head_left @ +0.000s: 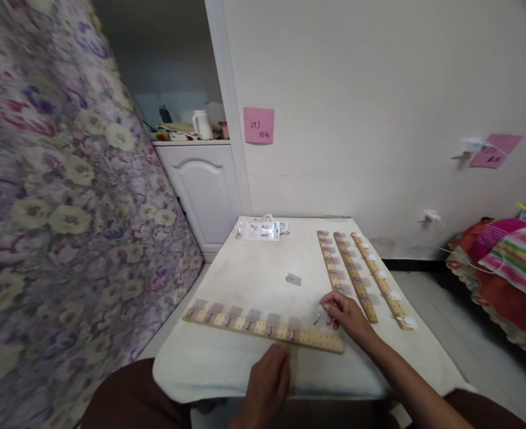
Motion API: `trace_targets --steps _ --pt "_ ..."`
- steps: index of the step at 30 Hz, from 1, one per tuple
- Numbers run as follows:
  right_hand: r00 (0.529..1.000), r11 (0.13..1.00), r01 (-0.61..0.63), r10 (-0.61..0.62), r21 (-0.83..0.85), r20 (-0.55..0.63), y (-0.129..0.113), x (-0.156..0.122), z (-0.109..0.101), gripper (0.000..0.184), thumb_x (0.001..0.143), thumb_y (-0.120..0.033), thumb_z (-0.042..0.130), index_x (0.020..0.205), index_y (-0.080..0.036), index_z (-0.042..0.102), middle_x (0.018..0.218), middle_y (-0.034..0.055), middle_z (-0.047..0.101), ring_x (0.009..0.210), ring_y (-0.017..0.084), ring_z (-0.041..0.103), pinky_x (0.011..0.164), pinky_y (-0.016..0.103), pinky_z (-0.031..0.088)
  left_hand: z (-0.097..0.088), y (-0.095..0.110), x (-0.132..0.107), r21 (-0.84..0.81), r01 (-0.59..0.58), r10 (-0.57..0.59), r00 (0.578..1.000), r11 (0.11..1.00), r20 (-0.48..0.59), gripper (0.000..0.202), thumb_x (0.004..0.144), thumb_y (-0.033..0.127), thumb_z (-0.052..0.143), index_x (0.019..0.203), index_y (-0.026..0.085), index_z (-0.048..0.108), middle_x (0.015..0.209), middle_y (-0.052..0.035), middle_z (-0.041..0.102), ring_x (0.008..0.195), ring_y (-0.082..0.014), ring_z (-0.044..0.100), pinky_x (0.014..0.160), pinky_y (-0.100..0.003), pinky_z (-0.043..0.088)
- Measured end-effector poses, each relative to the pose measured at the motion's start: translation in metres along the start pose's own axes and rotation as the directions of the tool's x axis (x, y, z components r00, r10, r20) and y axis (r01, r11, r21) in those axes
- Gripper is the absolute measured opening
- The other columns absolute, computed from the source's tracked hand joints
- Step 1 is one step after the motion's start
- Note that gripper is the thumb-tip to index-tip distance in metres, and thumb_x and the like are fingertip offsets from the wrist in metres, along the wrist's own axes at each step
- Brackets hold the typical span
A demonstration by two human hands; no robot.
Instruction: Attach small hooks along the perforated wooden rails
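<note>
A pale wooden strip [319,339] with rows of small holes lies across the near part of the table. Along it sit several clear plastic cards, each with a small silver metal piece. Above its right end, my right hand [341,313] pinches a clear plastic card with a silver piece [318,319]. My left hand [269,372] is curled closed just in front of the strip, near the table's front edge; its fingers are partly hidden, and I cannot see whether it holds anything. A loose clear card [294,279] lies flat beyond the strip.
Three more wooden strips [370,316] with cards lie lengthwise on the right of the cloth-covered table [245,268]. Clear packets [257,231] of small parts are at the back by the wall. A floral curtain [111,208] hangs at left; a bed [509,268] stands at right.
</note>
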State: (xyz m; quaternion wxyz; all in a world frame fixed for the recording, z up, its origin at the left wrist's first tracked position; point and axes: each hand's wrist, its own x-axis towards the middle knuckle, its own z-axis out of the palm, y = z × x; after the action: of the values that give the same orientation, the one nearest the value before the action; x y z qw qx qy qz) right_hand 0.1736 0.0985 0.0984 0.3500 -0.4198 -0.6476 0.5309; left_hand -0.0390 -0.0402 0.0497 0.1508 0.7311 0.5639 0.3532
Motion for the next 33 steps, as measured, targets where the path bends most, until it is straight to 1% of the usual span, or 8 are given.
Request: trace_targets --steps 3,7,13,21,24,27,30,33 --pt "0.998 1.000 0.020 -0.019 -0.009 0.055 -0.003 -0.009 0.001 0.017 0.080 -0.034 0.054 0.084 -0.018 0.057 0.057 -0.0042 0.054 0.050 0.011 0.052 0.046 0.020 0.038 -0.001 0.022 -0.001 -0.163 0.141 -0.144 0.989 0.977 -0.012 0.019 0.091 0.026 0.039 0.104 0.022 0.053 0.086 -0.0014 0.061 0.077 -0.0138 0.058 0.071 -0.025 0.045" --pt "0.988 0.999 0.049 -0.051 0.013 0.149 -0.012 -0.017 0.007 0.014 0.080 -0.031 0.056 0.083 -0.018 0.058 0.059 -0.0050 0.052 0.051 0.010 0.053 0.050 0.021 0.042 0.012 0.047 0.010 -0.423 0.345 -0.341 0.936 0.838 0.090 0.035 0.083 0.028 0.053 0.117 0.020 0.047 0.076 0.0026 0.059 0.064 -0.0113 0.054 0.059 -0.022 0.041" --pt "0.982 0.998 0.060 -0.058 -0.007 0.181 -0.014 -0.026 0.013 0.011 0.081 -0.029 0.056 0.084 -0.018 0.059 0.061 -0.0042 0.053 0.053 0.010 0.051 0.051 0.022 0.042 0.027 0.053 0.027 -0.740 0.441 -0.440 0.871 0.508 0.217 0.046 0.071 0.049 0.066 0.103 0.019 0.052 0.066 0.0059 0.054 0.048 -0.0073 0.048 0.047 -0.019 0.036" --pt "0.959 0.995 0.006 -0.034 0.099 0.281 -0.010 -0.029 0.018 0.012 0.080 -0.027 0.056 0.087 -0.018 0.060 0.062 -0.0046 0.053 0.052 0.009 0.048 0.050 0.021 0.037 0.033 0.055 0.028 -0.800 0.457 -0.479 0.842 0.388 0.248 0.049 0.065 0.053 0.070 0.096 0.019 0.054 0.066 0.0050 0.058 0.045 -0.0067 0.049 0.044 -0.019 0.038" --pt "0.946 0.994 -0.018 -0.017 0.106 0.323 -0.007 -0.027 0.015 0.018 0.076 -0.024 0.059 0.092 -0.018 0.061 0.063 -0.0055 0.051 0.052 0.008 0.045 0.050 0.020 0.035 0.037 0.054 0.026 -0.793 0.461 -0.492 0.837 0.398 0.240 0.050 0.065 0.051 0.070 0.099 0.020 0.053 0.067 0.0053 0.057 0.047 -0.0076 0.051 0.046 -0.020 0.039" --pt "0.958 0.998 0.012 -0.027 0.055 0.284 -0.006 -0.023 0.008 0.021 0.075 -0.024 0.058 0.095 -0.017 0.062 0.062 -0.0057 0.047 0.053 0.008 0.043 0.050 0.020 0.033 0.041 0.050 0.020 -0.735 0.478 -0.492 0.841 0.482 0.224 0.047 0.069 0.045 0.067 0.105 0.020 0.051 0.067 0.0061 0.055 0.048 -0.0085 0.052 0.048 -0.020 0.041" --pt "0.977 0.996 0.062 -0.047 -0.063 0.207 -0.006 -0.016 0.003 0.023 0.077 -0.024 0.054 0.096 -0.017 0.064 0.062 -0.0043 0.049 0.055 0.010 0.043 0.052 0.021 0.033 0.041 0.047 0.011 -0.550 0.455 -0.443 0.881 0.700 0.166 0.028 0.079 0.033 0.057 0.103 0.019 0.055 0.069 0.0036 0.056 0.057 -0.0107 0.054 0.055 -0.022 0.043" --pt "0.980 0.978 0.091 -0.055 -0.186 0.191 -0.001 -0.009 0.005 0.024 0.076 -0.021 0.052 0.095 -0.017 0.066 0.063 -0.0027 0.054 0.057 0.011 0.045 0.054 0.022 0.033 0.035 0.047 0.003 -0.302 0.259 -0.238 0.965 0.917 0.106 0.020 0.086 0.023 0.044 0.099 0.021 0.060 0.086 -0.0028 0.062 0.080 -0.0154 0.057 0.072 -0.028 0.047"
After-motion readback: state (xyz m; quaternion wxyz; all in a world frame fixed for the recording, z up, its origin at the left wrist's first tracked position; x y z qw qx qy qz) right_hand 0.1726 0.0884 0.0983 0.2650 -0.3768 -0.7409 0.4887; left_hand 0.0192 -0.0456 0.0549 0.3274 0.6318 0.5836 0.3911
